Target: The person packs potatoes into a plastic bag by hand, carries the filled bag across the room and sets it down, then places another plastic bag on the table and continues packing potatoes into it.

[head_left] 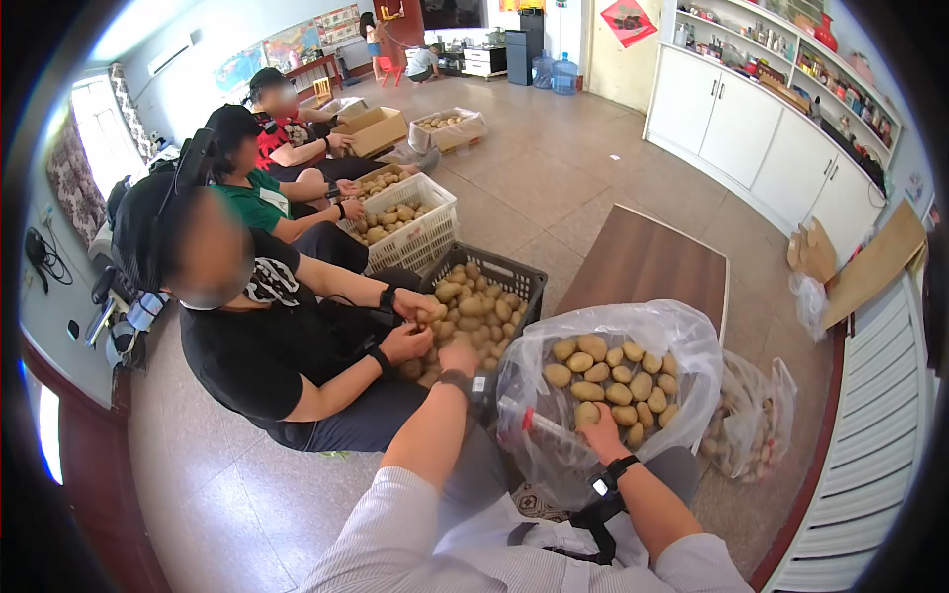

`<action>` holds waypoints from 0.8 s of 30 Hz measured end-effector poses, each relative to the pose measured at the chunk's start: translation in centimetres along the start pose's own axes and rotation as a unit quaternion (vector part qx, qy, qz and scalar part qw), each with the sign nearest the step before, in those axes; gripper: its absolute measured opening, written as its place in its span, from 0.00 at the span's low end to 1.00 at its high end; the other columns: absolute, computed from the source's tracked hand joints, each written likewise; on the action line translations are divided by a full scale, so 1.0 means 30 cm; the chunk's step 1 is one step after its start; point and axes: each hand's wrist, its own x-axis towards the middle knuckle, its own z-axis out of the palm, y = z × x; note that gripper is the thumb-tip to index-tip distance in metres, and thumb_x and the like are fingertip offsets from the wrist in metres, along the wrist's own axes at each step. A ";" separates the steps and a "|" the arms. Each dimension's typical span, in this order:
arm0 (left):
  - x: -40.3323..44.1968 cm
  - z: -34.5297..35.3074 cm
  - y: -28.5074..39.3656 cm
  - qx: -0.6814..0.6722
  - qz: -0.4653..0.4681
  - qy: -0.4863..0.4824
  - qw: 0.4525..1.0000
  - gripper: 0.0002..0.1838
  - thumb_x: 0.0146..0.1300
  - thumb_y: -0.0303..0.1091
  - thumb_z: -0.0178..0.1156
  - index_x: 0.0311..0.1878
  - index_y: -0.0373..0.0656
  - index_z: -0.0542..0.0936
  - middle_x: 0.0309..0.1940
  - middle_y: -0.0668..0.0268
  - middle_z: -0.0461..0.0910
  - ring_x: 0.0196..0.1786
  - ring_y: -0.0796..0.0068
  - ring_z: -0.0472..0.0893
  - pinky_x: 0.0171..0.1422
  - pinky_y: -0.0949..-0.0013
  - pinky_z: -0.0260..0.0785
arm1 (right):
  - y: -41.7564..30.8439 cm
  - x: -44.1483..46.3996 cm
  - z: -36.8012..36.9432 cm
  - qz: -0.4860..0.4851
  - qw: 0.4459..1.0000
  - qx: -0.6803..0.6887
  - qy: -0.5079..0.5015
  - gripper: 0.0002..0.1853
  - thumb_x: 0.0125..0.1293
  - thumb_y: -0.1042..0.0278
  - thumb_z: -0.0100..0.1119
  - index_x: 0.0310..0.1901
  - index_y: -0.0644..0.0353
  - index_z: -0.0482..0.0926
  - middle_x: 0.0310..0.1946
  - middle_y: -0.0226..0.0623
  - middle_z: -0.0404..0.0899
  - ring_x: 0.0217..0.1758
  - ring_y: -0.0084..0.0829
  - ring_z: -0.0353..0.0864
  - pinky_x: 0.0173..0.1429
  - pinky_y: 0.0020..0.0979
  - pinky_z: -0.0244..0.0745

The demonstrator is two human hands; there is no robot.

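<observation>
My right hand [599, 433] is closed around a potato [587, 414] at the lower left of the potatoes in a clear plastic bag [692, 341]. Several more potatoes lie in rows inside this open bag. My left hand [458, 356] reaches over the black crate [529, 274], which is full of potatoes; its fingers are blurred against them, and whether it holds one is unclear. Close to it, the hands of a co-worker in black [407, 331] are over the same crate, one of them at a potato.
Two more co-workers sit farther left beside a white crate [435, 229] and boxes of potatoes. A brown board [633, 262] lies behind my bag. Another plastic bag [756, 420] with potatoes stands right of it. White cabinets [732, 119] line the back right.
</observation>
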 end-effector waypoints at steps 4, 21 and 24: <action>0.003 0.010 0.034 0.044 0.035 -0.003 0.998 0.14 0.58 0.42 0.64 0.42 0.43 0.81 0.37 0.61 0.83 0.40 0.62 0.82 0.42 0.61 0.73 | -0.098 -0.037 -0.053 0.144 0.943 0.296 -0.056 0.28 0.60 0.67 0.60 0.63 0.53 0.66 0.37 0.35 0.76 0.31 0.29 0.76 0.34 0.36 0.73; -0.301 -0.091 0.472 -0.649 -0.030 -0.202 0.732 0.18 0.67 0.46 0.59 0.51 0.43 0.76 0.44 0.66 0.78 0.49 0.71 0.78 0.51 0.65 0.71 | -0.349 0.004 -0.069 0.131 0.813 0.529 -0.204 0.30 0.68 0.31 0.38 0.46 0.51 0.75 0.28 0.33 0.72 0.30 0.31 0.67 0.40 0.34 0.63; -0.314 -0.113 0.482 -0.691 -0.021 -0.244 0.680 0.18 0.68 0.46 0.57 0.52 0.43 0.76 0.44 0.65 0.79 0.48 0.70 0.78 0.51 0.64 0.71 | -0.389 0.031 -0.068 0.102 0.802 0.539 -0.237 0.28 0.71 0.33 0.37 0.44 0.50 0.75 0.28 0.31 0.72 0.32 0.29 0.69 0.40 0.33 0.64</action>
